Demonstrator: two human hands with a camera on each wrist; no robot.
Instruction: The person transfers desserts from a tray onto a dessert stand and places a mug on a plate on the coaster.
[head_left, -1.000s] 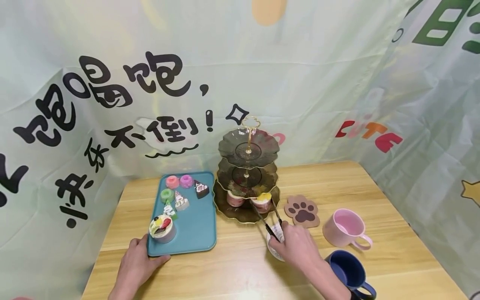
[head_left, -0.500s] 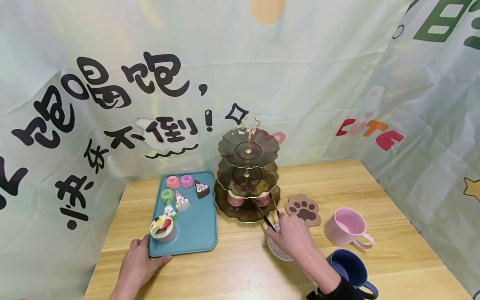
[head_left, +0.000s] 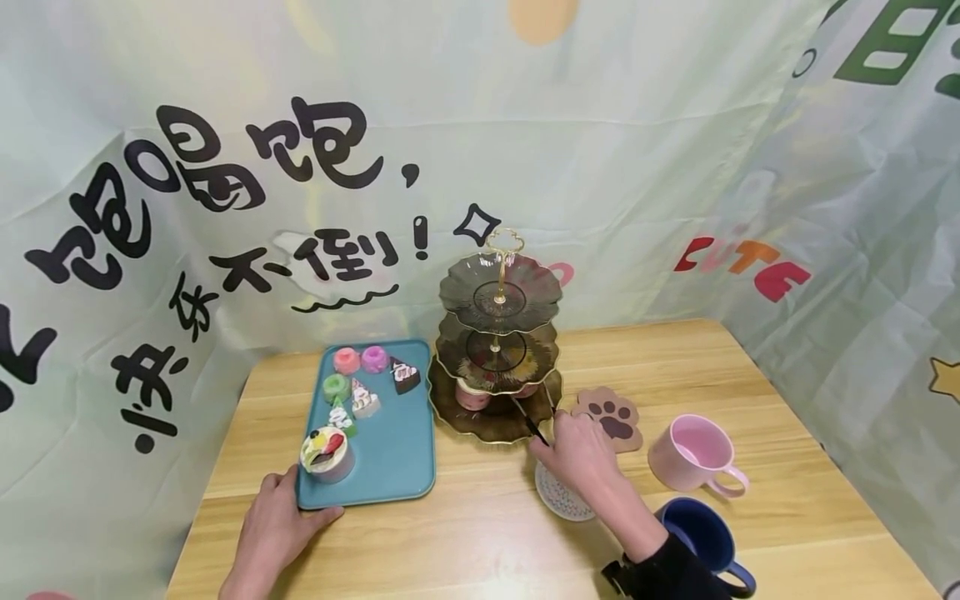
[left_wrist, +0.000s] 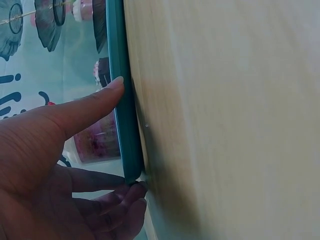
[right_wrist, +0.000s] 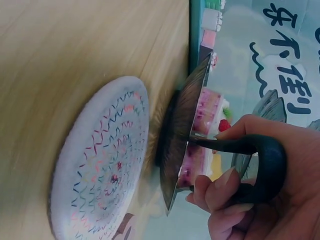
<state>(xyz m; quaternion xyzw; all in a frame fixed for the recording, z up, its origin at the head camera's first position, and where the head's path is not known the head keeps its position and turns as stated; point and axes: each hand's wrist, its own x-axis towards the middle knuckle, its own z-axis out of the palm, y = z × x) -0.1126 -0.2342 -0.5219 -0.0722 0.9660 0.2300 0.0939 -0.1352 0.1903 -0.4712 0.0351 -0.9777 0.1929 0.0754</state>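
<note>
My left hand (head_left: 273,521) holds the near left corner of a blue tray (head_left: 401,467); in the left wrist view the thumb presses its rim and the fingers bend at the corner. A fruit-topped cake cup (head_left: 327,462) stands on the tray beside this hand. My right hand (head_left: 581,454) grips black-handled tongs (right_wrist: 272,165), whose arms reach over the bottom plate of a three-tier stand (head_left: 465,425). Between the tong arms is a yellow-topped cake cup (right_wrist: 190,165), mostly hidden beneath the middle tier in the head view. Another cake cup (head_left: 471,397) stands left of it.
Small toy sweets, such as a green ring (head_left: 336,387) and a dark cake slice (head_left: 405,377), lie on the tray. A round white coaster (head_left: 564,497) lies under my right forearm. Right of it are a paw-shaped coaster (head_left: 609,417), a pink mug (head_left: 686,458) and a blue mug (head_left: 701,533).
My right hand has moved forward with the tongs, and the yellow-topped cake cup has slid back under the middle tier. The left hand stays on the tray corner.
</note>
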